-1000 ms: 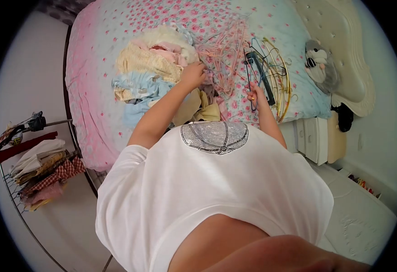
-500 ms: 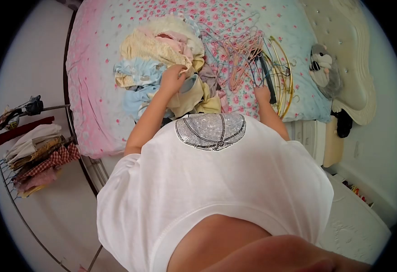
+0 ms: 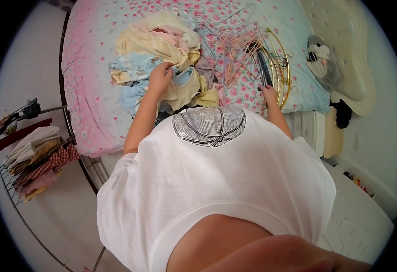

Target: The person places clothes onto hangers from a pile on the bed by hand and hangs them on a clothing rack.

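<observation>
My left hand (image 3: 160,76) is over a heap of clothes (image 3: 151,43), its fingers loosely bent and apart near a light blue garment (image 3: 137,64). Under and beside it lie cream and yellow pieces, including a cream garment (image 3: 188,90). To the right, my right hand (image 3: 269,94) is closed on the lower end of a dark hanger (image 3: 263,68). Next to that hanger lie several gold hangers (image 3: 287,75) with curved frames. A tangle of pink and blue hangers (image 3: 234,54) spreads between the clothes and my right hand.
A flowered bed cover (image 3: 89,90) lies under everything. A grey plush toy (image 3: 321,63) rests by the padded headboard (image 3: 348,50). At the left stands a metal rack (image 3: 14,204) with hanging clothes (image 3: 39,154). White drawers (image 3: 308,129) stand near the bed's right corner.
My left hand has moved left across the clothes. My right hand has shifted slightly right, onto the dark hanger's end, and that hanger has moved up and left. The camera view has shifted a little.
</observation>
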Motion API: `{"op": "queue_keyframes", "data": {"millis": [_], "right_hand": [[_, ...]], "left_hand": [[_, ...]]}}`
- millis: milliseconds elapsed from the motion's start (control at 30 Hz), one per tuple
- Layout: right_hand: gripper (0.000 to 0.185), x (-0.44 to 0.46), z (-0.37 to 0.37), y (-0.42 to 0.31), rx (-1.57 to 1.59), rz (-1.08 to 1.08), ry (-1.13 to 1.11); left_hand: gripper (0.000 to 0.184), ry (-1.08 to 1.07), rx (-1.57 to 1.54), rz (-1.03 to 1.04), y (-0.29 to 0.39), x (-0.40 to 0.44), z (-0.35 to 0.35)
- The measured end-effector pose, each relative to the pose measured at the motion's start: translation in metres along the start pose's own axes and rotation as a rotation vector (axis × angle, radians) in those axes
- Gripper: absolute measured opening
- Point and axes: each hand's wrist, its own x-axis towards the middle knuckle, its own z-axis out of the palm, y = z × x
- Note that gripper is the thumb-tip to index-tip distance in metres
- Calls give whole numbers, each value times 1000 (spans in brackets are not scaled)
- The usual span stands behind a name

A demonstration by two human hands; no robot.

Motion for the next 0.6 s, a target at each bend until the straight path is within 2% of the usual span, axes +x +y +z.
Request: {"op": "queue_keyframes", "data": {"millis": [33, 133, 167, 267, 300, 400, 600], "right_hand": [[30, 8, 0, 0, 346, 262, -229], [19, 21, 11, 0, 1082, 530, -380], [18, 24, 13, 1, 1165, 559, -368], [25, 32, 10, 10, 541, 454, -317], [32, 28, 10, 9, 312, 340, -244], [53, 15, 7, 5, -367, -20, -17], [57, -1, -5, -25, -522, -108, 182]], "left_hand": [[23, 6, -2, -1, 1, -1, 0], [23, 18, 1, 1, 5, -2, -2], [23, 14, 7, 9, 4, -2, -4], [22, 7, -39, -64, 5, -7, -10], [22, 6, -68, -106, 7, -10, -11], [23, -6, -10, -50, -6, -11, -11], [22, -12, -70, -93, -7, -13, -9]]}}
